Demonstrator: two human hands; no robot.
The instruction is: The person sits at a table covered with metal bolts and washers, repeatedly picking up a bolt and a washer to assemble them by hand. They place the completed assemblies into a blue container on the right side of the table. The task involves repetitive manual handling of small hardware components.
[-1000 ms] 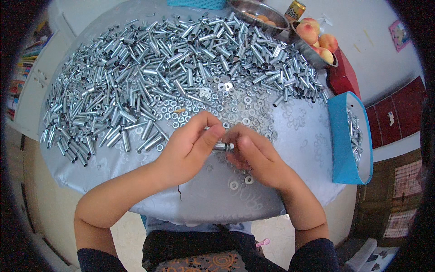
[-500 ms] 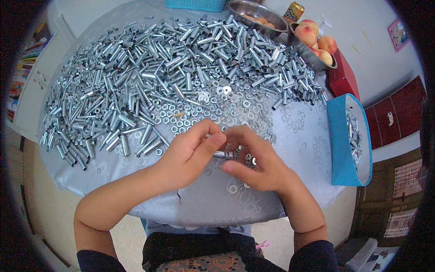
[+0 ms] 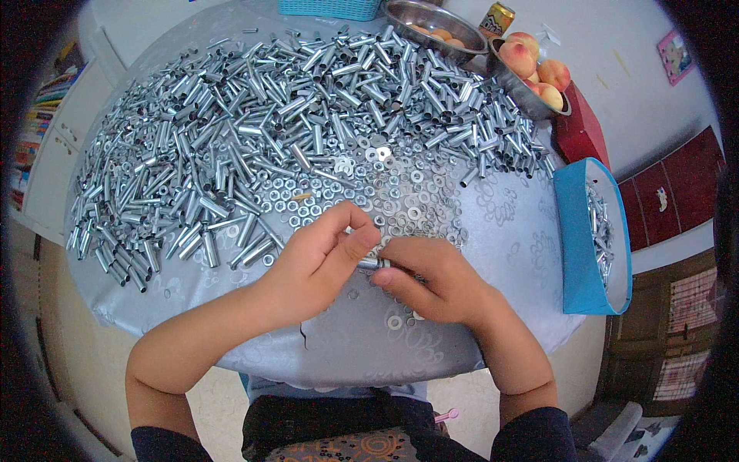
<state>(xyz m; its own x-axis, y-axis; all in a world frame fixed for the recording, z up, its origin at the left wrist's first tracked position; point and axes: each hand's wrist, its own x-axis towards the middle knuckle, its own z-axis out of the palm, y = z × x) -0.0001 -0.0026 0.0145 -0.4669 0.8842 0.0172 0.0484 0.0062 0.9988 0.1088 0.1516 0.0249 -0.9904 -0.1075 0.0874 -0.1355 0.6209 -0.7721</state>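
Observation:
My left hand (image 3: 312,266) is closed around a shiny metal sleeve (image 3: 368,263) whose end sticks out to the right, most of it hidden by the palm. A nut-like ring seems to sit at that end. The thumb and bent fingers of my right hand (image 3: 439,279) close on the sleeve's right end. Beyond my hands lie flat washers (image 3: 416,213) and hex nuts (image 3: 282,194) spread over the cloth. Behind these is a wide heap of metal sleeves (image 3: 231,115).
A blue fabric box (image 3: 571,239) holding assembled metal pieces stands at the right edge of the table. At the back right are a metal bowl of peaches (image 3: 531,104), a bowl of eggs (image 3: 400,17), a can (image 3: 496,19) and a red box (image 3: 581,127). A turquoise basket (image 3: 331,8) sits farthest back.
My right hand's fingers have drawn together from a wider curl and now close on the sleeve's end. My left hand stays nearly still, gripping the sleeve.

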